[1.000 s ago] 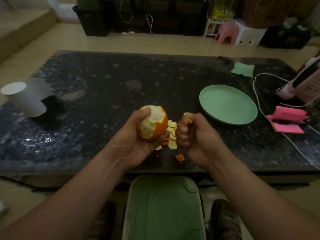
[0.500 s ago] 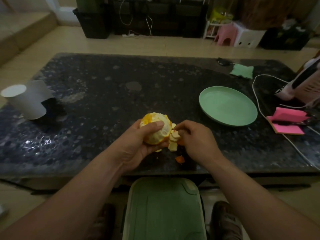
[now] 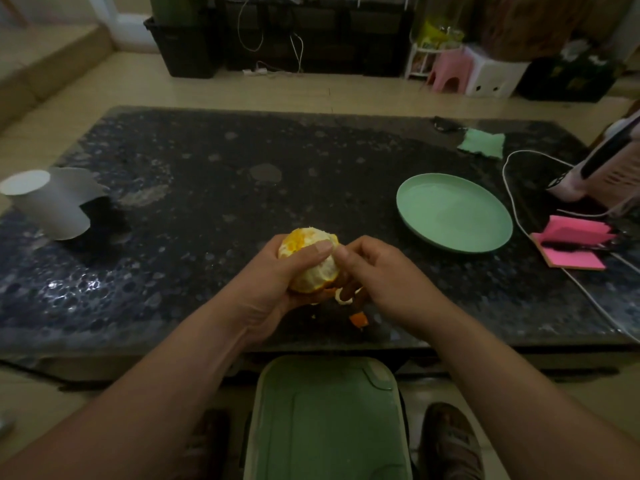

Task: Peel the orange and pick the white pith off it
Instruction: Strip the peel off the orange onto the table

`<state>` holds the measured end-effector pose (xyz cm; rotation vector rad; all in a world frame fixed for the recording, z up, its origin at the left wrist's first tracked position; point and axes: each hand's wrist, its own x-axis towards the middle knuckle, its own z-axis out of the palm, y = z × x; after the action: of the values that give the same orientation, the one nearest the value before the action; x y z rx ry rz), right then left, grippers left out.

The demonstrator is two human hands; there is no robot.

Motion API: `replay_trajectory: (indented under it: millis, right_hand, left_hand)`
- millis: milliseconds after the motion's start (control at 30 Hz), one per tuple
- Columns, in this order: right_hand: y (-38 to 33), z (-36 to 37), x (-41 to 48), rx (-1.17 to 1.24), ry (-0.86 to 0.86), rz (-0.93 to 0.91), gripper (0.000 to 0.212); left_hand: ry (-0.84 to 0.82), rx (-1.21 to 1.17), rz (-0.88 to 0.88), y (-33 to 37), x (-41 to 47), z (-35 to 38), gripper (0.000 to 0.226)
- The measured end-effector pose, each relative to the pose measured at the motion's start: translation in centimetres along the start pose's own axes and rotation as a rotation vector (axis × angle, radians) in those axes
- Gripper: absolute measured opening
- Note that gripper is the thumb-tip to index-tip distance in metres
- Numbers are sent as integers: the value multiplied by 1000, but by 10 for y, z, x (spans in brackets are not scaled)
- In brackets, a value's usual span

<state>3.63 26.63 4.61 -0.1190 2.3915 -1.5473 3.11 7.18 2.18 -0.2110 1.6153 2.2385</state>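
**Orange held over the near edge of the table, mostly peeled**

The orange (image 3: 313, 261) is gripped in the left hand (image 3: 273, 282), above the near part of the dark speckled table (image 3: 207, 188). The left fingers are curled closely round the fruit, with the thumb (image 3: 313, 252) laid flat across its upper face. Most of the skin is seen to be off: the surface is pale and covered in white pith, and a patch of bare orange flesh is exposed at the top left. A strip of orange skin is still attached low on the right side.

The right hand (image 3: 377, 271) is set against the right side of the fruit. Its fingers are drawn narrowly together, and one fingertip (image 3: 341, 252) is placed touching the orange just beside the left thumb. Whether anything is pinched between the right fingers cannot be told, since they are turned away from the camera.

A pale curl of peel (image 3: 344, 297) is seen just below the two hands, and a small orange scrap of peel (image 3: 358, 319) lies on the table nearer the edge.

A green plate (image 3: 453, 213) is set on the table well to the right of the hands. A white paper cup (image 3: 48, 202), lying on its side, is found at the far left. A green bin (image 3: 329, 420) stands on the floor below the table edge.
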Motion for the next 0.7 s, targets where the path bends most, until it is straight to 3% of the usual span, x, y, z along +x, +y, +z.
replay_trajectory:
  millis: [100, 333, 533, 700]
  right_hand:
    - [-5, 0, -4, 30, -22, -22, 29]
    - [-9, 2, -10, -166, 83, -131, 25]
    - [-8, 4, -12, -107, 128, -102, 19]
    - [-10, 0, -11, -102, 34, -25, 15]
  left_hand:
    - [10, 29, 35, 1, 0, 1, 84]
    - [79, 140, 109, 1, -7, 13, 64]
    - [89, 145, 131, 2, -7, 15, 61]
    - [75, 239, 152, 2, -8, 13, 66]
